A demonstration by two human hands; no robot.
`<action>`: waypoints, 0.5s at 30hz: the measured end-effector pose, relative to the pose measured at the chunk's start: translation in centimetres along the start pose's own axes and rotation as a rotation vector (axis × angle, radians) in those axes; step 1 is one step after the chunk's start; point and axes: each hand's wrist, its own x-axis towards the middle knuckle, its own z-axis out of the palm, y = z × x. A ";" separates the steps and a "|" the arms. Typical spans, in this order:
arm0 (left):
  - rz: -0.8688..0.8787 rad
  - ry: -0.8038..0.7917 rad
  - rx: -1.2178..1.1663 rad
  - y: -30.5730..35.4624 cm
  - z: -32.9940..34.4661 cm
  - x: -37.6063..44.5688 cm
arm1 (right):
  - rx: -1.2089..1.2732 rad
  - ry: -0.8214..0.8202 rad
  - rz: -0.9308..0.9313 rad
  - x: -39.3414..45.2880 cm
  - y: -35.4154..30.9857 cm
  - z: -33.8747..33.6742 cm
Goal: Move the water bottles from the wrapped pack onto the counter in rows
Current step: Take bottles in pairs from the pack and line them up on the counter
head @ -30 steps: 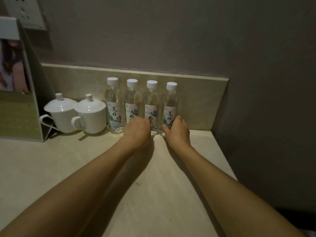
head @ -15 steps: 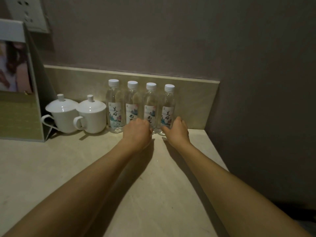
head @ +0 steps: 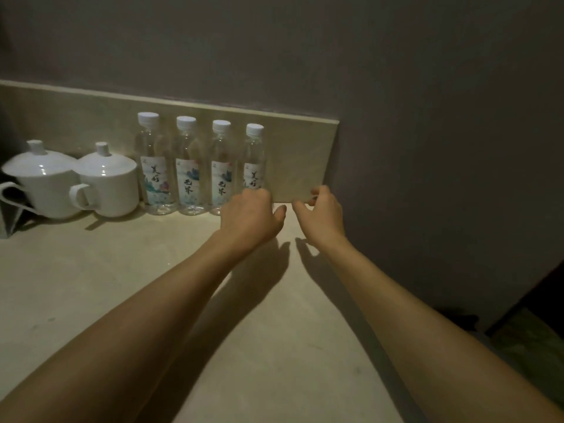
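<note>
Four water bottles [head: 201,166] stood upright in one row at the back edge of the counter [head: 128,270], close against the low backsplash [head: 299,160], each with white cap and printed label, side by side and nearly touching. First bottle [head: 155,166] at the left end of the row, then second bottle [head: 188,169], third bottle [head: 221,169], and fourth bottle [head: 255,160] at the right end, nearest to the back right corner.

Left hand [head: 248,216] hung low over the counter just in front of the third and fourth bottles, covering their lower parts. Fingers curled loosely downward, thumb spread to the right. Could not tell if fingertips touched the fourth bottle; no bottle seen clearly gripped.

Right hand [head: 323,213] was near the back right corner, to the right of the row and apart from the bottles. Fingers half bent, thumb pointing left, nothing held inside. Small gap between the two thumbs.

Two white lidded cups [head: 70,181] stood at the back left of the counter, just beside the first bottle, handles turned to the left front. Dark shadows of both arms lay on the surface. The wrapped pack not visible.
</note>
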 end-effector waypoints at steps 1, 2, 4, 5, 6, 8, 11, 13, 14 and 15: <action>0.005 0.001 -0.024 0.9 -0.1 -0.2 | 0.016 0.012 0.000 -0.1 0.4 -0.9; 0.011 0.003 -0.054 2.0 -0.2 -0.4 | 0.029 0.025 -0.001 -0.3 0.9 -1.9; 0.029 0.014 -0.107 4.6 -0.1 -1.1 | 0.049 0.047 -0.006 -0.7 2.3 -4.0; 0.034 0.013 -0.128 6.0 0.0 -1.6 | 0.055 0.056 -0.008 -0.9 3.2 -5.0; 0.035 0.006 -0.146 7.5 0.3 -2.1 | 0.057 0.065 -0.011 -1.1 4.1 -6.2; 0.033 -0.020 -0.166 10.5 0.9 -3.1 | 0.063 0.087 -0.020 -1.6 6.4 -8.5; 0.026 -0.055 -0.190 15.5 2.4 -4.7 | 0.059 0.119 -0.026 -2.4 10.4 -12.7; 0.025 -0.074 -0.212 19.1 3.8 -6.0 | 0.070 0.145 -0.010 -2.8 13.4 -15.9; 0.032 -0.082 -0.226 21.0 4.6 -6.6 | 0.082 0.160 0.001 -3.1 14.8 -17.5; 0.037 -0.088 -0.237 22.8 5.4 -7.3 | 0.096 0.173 0.013 -3.4 16.2 -19.0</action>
